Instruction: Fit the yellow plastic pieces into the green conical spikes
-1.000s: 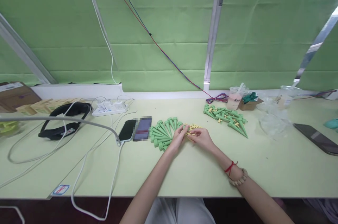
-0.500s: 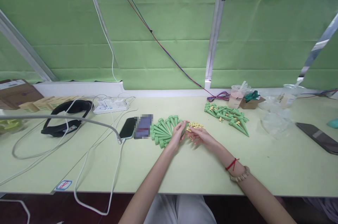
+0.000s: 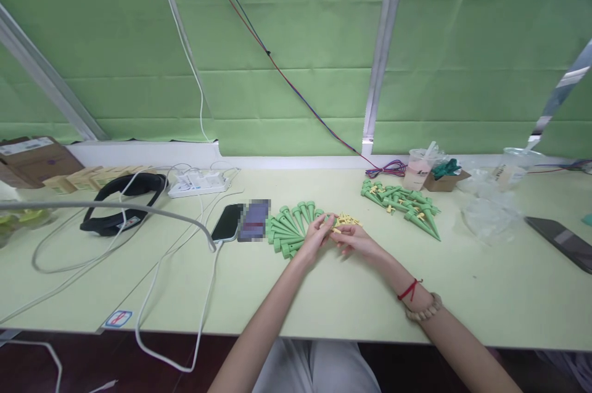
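Note:
My left hand (image 3: 317,235) is closed around a green plastic spike, mostly hidden by the fingers. Close by on the right, my right hand (image 3: 357,240) pinches a small yellow plastic piece (image 3: 337,230) against the spike; whether it sits inside a hole cannot be made out. Several green cone-shaped spikes (image 3: 287,227) lie fanned out just left of my left hand. Behind my right hand is a small heap of yellow pieces (image 3: 348,219). Farther right lies a pile of green spikes (image 3: 402,200), some with yellow pieces on them.
Two phones, one dark-screened (image 3: 228,223) and one blurred out (image 3: 254,220), lie left of the fan. Beyond them are a power strip (image 3: 198,184), a black headset (image 3: 113,226) and loose white cables. Cups (image 3: 417,169), plastic bags (image 3: 490,211) and another phone (image 3: 562,242) occupy the right.
My hands have drawn together slightly, and the yellow piece in my right fingers now shows against my left hand. The view has shifted a little.

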`<action>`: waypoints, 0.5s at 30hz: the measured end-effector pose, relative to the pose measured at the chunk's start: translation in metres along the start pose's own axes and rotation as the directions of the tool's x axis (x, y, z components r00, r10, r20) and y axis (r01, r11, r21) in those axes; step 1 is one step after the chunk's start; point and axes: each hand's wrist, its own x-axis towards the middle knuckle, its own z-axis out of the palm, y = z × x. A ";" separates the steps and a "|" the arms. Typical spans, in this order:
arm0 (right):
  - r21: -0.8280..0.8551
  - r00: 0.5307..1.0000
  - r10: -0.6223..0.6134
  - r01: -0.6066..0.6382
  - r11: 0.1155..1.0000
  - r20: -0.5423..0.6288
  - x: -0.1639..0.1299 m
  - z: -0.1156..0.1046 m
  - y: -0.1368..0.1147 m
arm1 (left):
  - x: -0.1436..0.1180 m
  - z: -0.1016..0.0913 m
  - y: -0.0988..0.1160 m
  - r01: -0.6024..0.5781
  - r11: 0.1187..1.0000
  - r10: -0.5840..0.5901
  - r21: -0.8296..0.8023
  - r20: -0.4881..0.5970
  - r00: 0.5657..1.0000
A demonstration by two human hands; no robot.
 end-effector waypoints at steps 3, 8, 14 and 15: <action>-0.051 0.995 -0.057 0.053 0.997 -0.085 0.001 0.003 0.001 | 0.000 0.002 -0.001 0.021 1.000 -0.021 -0.019 -0.026 0.999; -0.041 0.999 -0.024 0.023 0.999 -0.045 -0.001 0.004 -0.002 | 0.003 -0.002 -0.005 0.007 0.998 -0.007 -0.057 -0.003 1.000; 0.152 0.982 0.118 -0.140 0.978 0.146 0.000 0.000 -0.001 | 0.004 -0.005 -0.004 -0.002 0.994 0.002 -0.111 -0.006 1.000; 0.185 0.976 0.124 -0.157 0.970 0.177 0.000 -0.001 -0.001 | 0.004 -0.005 -0.003 0.000 0.993 0.000 -0.115 -0.001 1.000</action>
